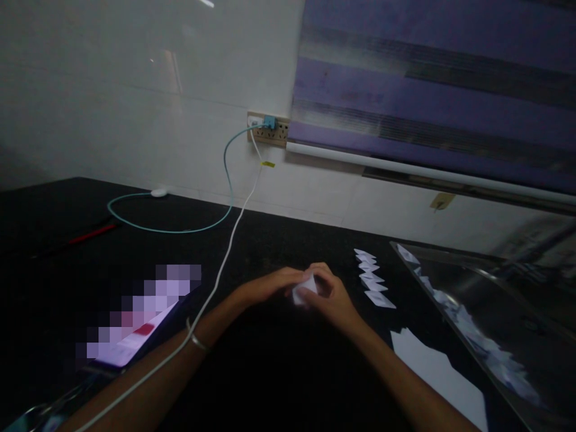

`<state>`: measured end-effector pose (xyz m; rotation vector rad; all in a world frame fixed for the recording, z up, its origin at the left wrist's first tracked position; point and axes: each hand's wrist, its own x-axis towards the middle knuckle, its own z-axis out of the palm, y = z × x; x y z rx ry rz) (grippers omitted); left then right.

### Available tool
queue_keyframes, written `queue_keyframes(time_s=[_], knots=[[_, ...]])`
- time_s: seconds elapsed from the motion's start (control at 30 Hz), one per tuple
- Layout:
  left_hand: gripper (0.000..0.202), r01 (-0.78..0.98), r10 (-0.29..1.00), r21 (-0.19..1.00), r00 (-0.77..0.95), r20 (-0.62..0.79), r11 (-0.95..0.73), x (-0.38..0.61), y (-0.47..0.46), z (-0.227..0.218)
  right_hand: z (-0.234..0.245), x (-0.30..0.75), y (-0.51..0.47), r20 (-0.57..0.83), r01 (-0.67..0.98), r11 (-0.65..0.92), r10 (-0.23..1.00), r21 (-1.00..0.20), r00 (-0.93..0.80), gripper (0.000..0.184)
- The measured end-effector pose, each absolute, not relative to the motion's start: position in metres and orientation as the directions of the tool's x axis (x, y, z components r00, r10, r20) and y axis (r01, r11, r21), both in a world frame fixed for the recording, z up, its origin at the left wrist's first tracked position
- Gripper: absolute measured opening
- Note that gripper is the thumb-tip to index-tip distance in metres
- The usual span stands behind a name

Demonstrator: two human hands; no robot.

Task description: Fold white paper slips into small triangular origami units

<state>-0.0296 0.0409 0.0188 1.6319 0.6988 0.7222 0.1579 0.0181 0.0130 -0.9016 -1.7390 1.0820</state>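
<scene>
A small piece of folded white paper [305,290] is held between my two hands above the dark countertop. My left hand [281,279] grips it from the left, with its fingers partly behind the paper. From the other side my right hand [327,290] pinches it, thumb in front and fingers curled over the top. To the right of my hands stands a row of several folded paper boats [372,281]. Nearer to me, beside my right forearm, lies a stack of white paper sheets [438,375].
At the right is a metal sink [472,264] with many folded paper pieces [483,342] along its near side. A lit phone or tablet [135,330] stands at the left. A white cable [229,246] crosses my left forearm from the wall socket [267,129]. A teal cable [180,231] loops behind.
</scene>
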Motion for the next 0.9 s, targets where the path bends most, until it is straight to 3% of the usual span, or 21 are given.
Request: queue_keyframes(time_s=[0.23,0.37,0.53,0.67,0.8,0.9], knots=[[0.038,0.04,0.718,0.991,0.693,0.062,-0.124,-0.032,0.05,0.0,0.01,0.156,0.02,0.364,0.146,0.425,0.875,-0.893,-0.318,0.02],[0.04,0.012,0.686,0.99,0.722,0.088,-0.14,-0.03,0.051,-0.002,0.006,0.157,0.025,0.415,0.05,0.443,0.868,-0.895,-0.274,0.022],[0.069,-0.012,0.66,0.994,0.747,0.082,-0.109,-0.025,0.047,0.008,0.007,0.159,0.022,0.121,-0.119,0.093,0.961,-0.988,-0.249,0.031],[0.048,0.004,0.688,0.983,0.715,0.124,-0.182,-0.023,0.047,0.012,0.007,0.16,0.022,0.026,-0.218,-0.004,0.99,-0.976,-0.137,0.031],[0.031,0.056,0.776,0.99,0.627,0.068,-0.132,-0.023,0.049,0.01,0.004,0.161,0.026,-0.019,-0.27,-0.056,0.99,-0.961,-0.138,0.029],[0.024,-0.004,0.835,0.995,0.544,0.084,-0.098,-0.023,0.049,0.009,0.002,0.162,0.028,-0.02,-0.245,-0.062,0.985,-0.968,-0.169,0.028]])
